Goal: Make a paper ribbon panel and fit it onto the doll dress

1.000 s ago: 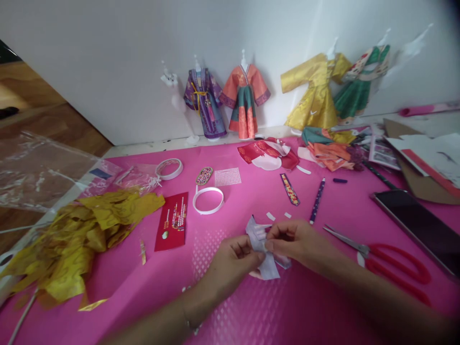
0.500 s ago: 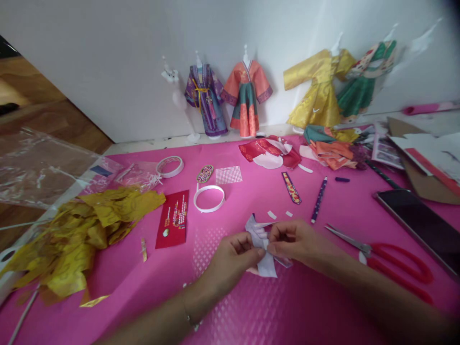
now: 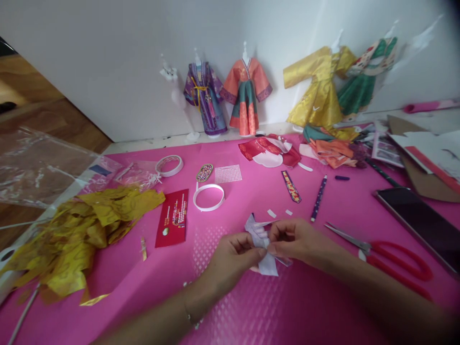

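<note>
A small folded piece of white and lilac fabric is pinched between both hands above the pink mat. My left hand grips its left side, thumb on top. My right hand pinches the right edge, its fingertips close to the left thumb. Two small white strips lie just beyond the fabric. Red-handled scissors rest partly open beside my right forearm. A purple dotted pen lies beyond my right hand, near a patterned strip.
Small dressed mannequins stand along the wall. Yellow fabric, a red card and tape rolls lie at left. A phone, fabric scraps and cardboard are at right.
Both hands keep nearly the same pose on the fabric. The whole view has shifted very slightly.
</note>
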### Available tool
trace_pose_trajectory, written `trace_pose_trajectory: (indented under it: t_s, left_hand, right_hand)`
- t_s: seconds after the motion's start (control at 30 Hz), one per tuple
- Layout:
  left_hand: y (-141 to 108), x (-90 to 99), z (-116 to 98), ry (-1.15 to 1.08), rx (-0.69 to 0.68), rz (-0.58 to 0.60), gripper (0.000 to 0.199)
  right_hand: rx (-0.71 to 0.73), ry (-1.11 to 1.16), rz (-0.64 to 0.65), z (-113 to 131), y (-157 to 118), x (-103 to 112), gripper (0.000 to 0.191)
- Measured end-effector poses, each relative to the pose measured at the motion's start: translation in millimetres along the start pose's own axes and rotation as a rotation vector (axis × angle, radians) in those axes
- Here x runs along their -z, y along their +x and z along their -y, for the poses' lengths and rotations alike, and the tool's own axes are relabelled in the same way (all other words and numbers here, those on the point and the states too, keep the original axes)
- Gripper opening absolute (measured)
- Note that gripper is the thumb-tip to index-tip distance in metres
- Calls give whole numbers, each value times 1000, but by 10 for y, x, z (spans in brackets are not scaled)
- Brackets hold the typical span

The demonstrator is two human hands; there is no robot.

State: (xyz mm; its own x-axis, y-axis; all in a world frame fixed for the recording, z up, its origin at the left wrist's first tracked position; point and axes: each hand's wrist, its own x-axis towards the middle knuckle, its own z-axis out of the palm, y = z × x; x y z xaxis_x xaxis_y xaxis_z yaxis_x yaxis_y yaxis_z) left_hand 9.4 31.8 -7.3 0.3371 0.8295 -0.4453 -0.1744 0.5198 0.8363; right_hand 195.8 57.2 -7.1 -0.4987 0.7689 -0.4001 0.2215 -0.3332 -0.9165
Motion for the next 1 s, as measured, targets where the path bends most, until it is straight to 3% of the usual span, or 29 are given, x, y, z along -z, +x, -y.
trace_pose_trajectory:
  t_s: [1.0]
  left_hand:
    - [4,6,15,30,-13,16,24]
  right_hand:
    - [-4,-54,-11,19,-6,-36,9]
